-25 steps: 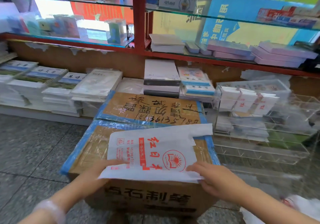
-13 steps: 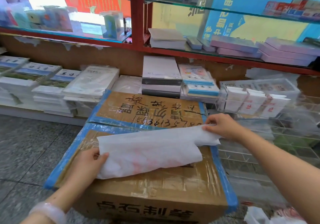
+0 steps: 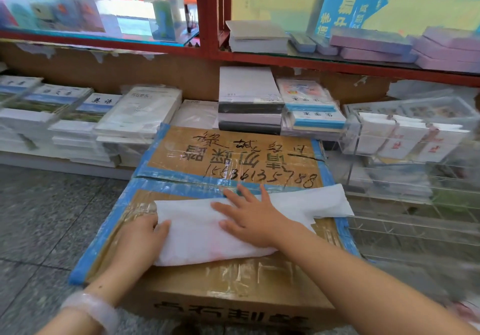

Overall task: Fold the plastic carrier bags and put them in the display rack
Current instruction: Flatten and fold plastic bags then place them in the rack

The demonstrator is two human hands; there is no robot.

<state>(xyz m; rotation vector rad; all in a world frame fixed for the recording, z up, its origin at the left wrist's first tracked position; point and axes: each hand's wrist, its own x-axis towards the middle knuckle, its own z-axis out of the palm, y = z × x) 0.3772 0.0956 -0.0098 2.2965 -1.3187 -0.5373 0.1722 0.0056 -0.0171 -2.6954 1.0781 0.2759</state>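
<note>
bag (image 3: 207, 233) lies folded on the box (image 3: 233, 277), long axis running left to right under both hands. right hand (image 3: 255, 218) lies flat, fingers straight, pressing its middle. left hand (image 3: 141, 238) grips the left end, thumb on top. the free end reaches past the right hand, toward the clear rack (image 3: 415, 225) beside it.

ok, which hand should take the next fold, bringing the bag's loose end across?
Probably the left. The left hand already grips the bag at its left end on the box, so it could carry that end over. The right hand lies flat mid-bag, pinning it.
</note>
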